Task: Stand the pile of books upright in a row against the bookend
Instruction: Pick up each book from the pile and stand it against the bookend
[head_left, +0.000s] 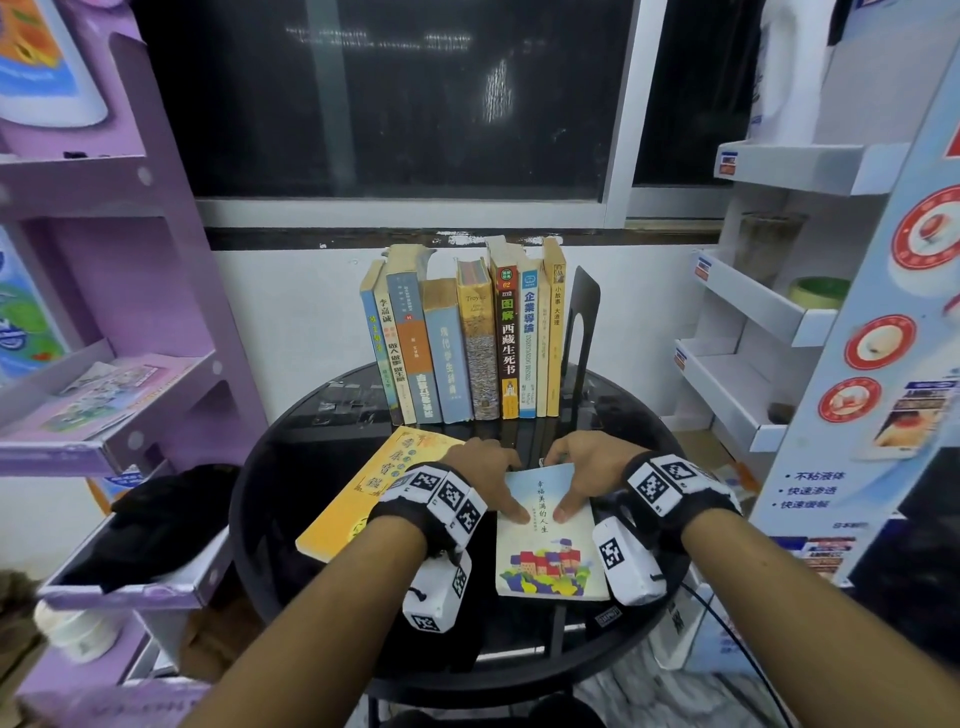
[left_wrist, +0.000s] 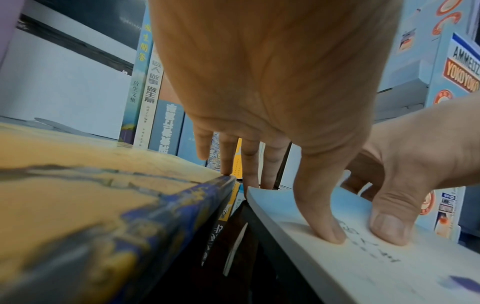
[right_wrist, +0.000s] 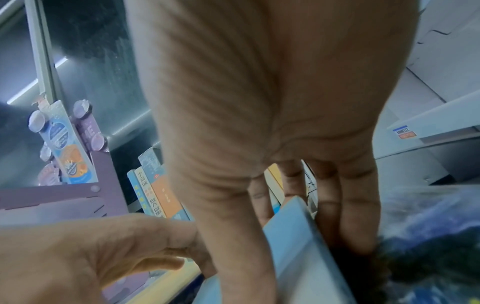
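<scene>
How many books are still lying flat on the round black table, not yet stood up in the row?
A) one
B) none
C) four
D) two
D: two lie flat in the head view, the yellow book at the left and the pale blue book that the left hand and right hand grip, thumbs on its cover.

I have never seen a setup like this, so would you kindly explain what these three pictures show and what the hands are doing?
No machine here: a person wears cameras on the head and both wrists. The head view looks down on a round black glass table. At its back, a row of upright books leans against a black metal bookend. A yellow book lies flat. The left hand and right hand take a grip on a pale blue book with a colourful town picture, thumbs on its cover. The wrist views show the same grip close up.
</scene>
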